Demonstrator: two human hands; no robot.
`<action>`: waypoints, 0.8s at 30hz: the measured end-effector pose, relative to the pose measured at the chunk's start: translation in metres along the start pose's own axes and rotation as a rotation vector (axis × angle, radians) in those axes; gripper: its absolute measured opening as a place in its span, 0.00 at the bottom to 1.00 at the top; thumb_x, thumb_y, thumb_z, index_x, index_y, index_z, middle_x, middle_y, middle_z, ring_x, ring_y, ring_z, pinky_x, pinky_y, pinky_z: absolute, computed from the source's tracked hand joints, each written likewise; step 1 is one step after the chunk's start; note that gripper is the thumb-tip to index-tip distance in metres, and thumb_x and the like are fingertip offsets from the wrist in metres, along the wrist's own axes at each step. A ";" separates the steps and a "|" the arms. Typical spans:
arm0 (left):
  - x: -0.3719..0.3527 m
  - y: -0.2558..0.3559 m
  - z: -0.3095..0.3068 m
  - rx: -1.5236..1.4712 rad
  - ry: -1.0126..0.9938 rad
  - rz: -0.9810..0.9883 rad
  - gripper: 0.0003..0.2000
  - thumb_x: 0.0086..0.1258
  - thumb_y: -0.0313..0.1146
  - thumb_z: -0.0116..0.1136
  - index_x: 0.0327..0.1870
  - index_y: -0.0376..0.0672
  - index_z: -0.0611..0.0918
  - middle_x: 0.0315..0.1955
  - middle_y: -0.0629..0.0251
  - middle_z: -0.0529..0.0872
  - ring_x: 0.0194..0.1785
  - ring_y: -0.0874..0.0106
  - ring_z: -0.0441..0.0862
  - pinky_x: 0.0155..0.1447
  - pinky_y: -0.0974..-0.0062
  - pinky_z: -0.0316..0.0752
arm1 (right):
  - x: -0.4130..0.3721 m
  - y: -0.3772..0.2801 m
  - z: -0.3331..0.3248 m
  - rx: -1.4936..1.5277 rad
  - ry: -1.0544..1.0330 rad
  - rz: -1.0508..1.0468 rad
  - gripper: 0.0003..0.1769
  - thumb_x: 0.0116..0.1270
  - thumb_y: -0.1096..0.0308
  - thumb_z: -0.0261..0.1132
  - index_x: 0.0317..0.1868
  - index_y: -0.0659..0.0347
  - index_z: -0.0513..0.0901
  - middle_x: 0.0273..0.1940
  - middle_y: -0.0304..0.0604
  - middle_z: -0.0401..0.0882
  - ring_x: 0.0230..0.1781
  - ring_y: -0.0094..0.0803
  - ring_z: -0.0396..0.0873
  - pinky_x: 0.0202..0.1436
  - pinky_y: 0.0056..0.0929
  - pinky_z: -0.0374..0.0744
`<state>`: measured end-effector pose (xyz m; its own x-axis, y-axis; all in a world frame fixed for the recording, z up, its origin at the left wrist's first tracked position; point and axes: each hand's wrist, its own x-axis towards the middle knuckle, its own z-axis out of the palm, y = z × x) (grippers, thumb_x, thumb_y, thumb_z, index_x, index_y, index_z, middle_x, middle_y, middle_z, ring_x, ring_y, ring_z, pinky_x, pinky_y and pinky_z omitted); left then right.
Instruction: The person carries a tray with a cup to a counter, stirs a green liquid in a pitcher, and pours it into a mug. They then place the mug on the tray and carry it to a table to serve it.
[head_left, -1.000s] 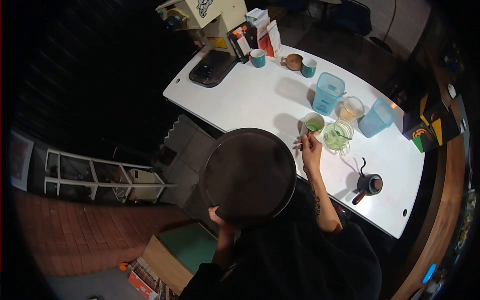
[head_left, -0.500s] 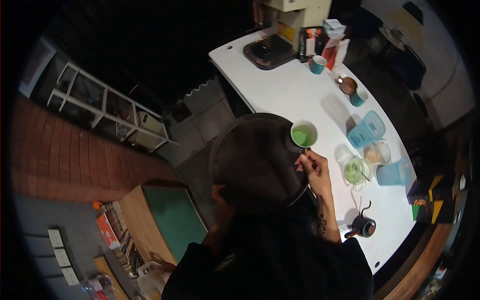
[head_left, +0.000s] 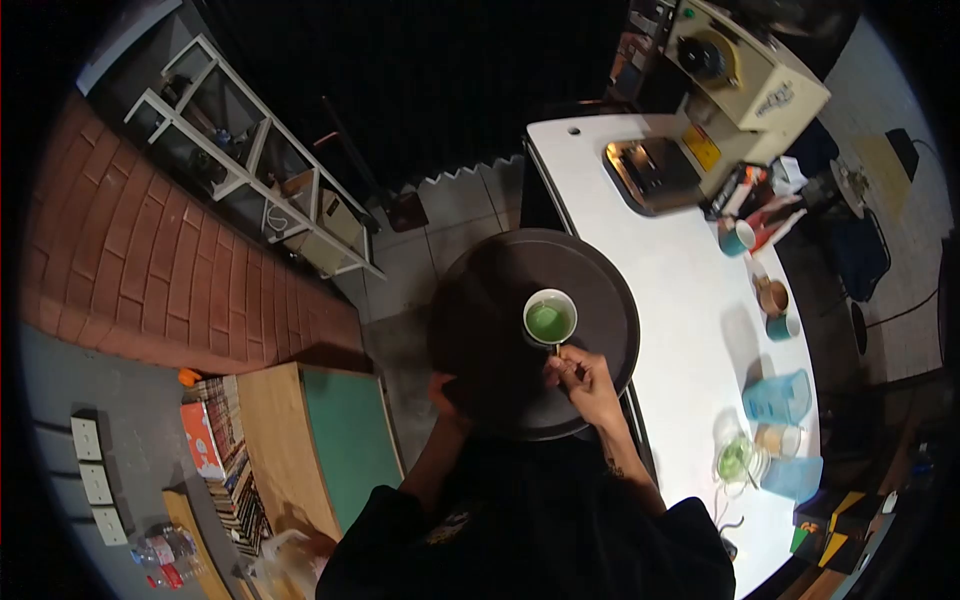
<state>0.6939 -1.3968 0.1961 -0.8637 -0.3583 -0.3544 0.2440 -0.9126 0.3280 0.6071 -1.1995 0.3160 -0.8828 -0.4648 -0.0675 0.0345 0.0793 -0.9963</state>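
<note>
A round dark tray is held in front of my body by my left hand, whose fingers close on its left edge and partly go out of sight beneath it. Over the middle of the tray is a white cup with green liquid inside. My right hand pinches the cup's handle. Whether the cup's base touches the tray cannot be made out.
On the white counter to the right are a cream-coloured machine, teal cups, a brown cup, blue pitchers and a glass with green residue. At left stand a metal shelf and a wooden cabinet.
My right hand has brought the cup left from the counter side to above the tray's middle. The view has turned, so the counter appears further right and lower.
</note>
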 end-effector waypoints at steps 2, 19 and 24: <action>0.049 0.013 -0.060 0.011 -0.010 0.131 0.08 0.59 0.34 0.50 0.34 0.41 0.80 0.36 0.59 0.81 0.42 0.61 0.80 0.48 0.66 0.78 | 0.028 -0.005 0.016 -0.030 -0.036 -0.003 0.10 0.73 0.73 0.59 0.33 0.67 0.82 0.23 0.36 0.78 0.24 0.17 0.73 0.30 0.19 0.69; 0.242 0.174 0.020 0.222 -0.028 0.210 0.16 0.56 0.33 0.46 0.44 0.37 0.80 0.46 0.57 0.81 0.48 0.56 0.78 0.57 0.63 0.75 | 0.274 -0.011 0.012 -0.343 0.411 -0.186 0.14 0.76 0.68 0.54 0.40 0.70 0.82 0.34 0.48 0.81 0.36 0.36 0.79 0.44 0.31 0.75; 0.352 0.186 0.046 0.313 0.017 0.216 0.20 0.55 0.34 0.48 0.48 0.37 0.79 0.48 0.58 0.80 0.50 0.57 0.77 0.58 0.64 0.74 | 0.371 0.013 -0.010 -0.307 0.542 -0.168 0.22 0.80 0.58 0.45 0.55 0.68 0.78 0.51 0.48 0.78 0.52 0.35 0.78 0.58 0.31 0.72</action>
<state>0.4146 -1.6837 0.1723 -0.7994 -0.5409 -0.2614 0.2703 -0.7125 0.6475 0.2755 -1.3615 0.2791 -0.9787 0.0122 0.2051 -0.1896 0.3307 -0.9245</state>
